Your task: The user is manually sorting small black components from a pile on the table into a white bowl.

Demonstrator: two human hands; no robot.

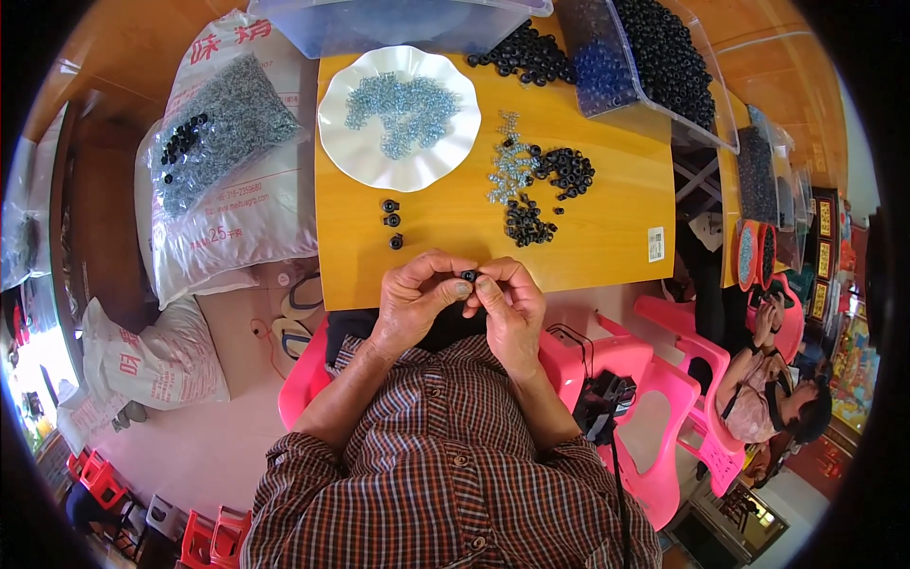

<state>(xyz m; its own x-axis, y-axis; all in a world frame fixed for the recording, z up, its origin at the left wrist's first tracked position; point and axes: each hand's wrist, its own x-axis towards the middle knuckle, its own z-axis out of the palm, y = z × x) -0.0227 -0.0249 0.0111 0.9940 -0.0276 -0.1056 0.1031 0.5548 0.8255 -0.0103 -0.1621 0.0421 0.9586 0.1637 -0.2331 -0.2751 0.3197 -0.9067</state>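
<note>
Left hand [422, 299] and right hand [512, 308]: thumbs and forefingers pinched closed on one small, glossy black, rounded piece [469, 276], centre of frame. Upper centre-left: smooth white scalloped-rim plate [343, 150] bearing translucent bluish pieces [403, 116]. Loose black ring-shaped pieces [572, 174] lie on yellow wood-grain table [607, 251].

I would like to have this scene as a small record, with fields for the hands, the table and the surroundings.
Left hand: fingertips at a small black part
Right hand: fingertips at the same part
Table: yellow-brown surface
Plate: white, wavy-edged, holding pale bluish clear pieces
Right of plate: loose black parts and clear pieces
Far right corner: clear bin of black parts
Left of table: white sack
</note>
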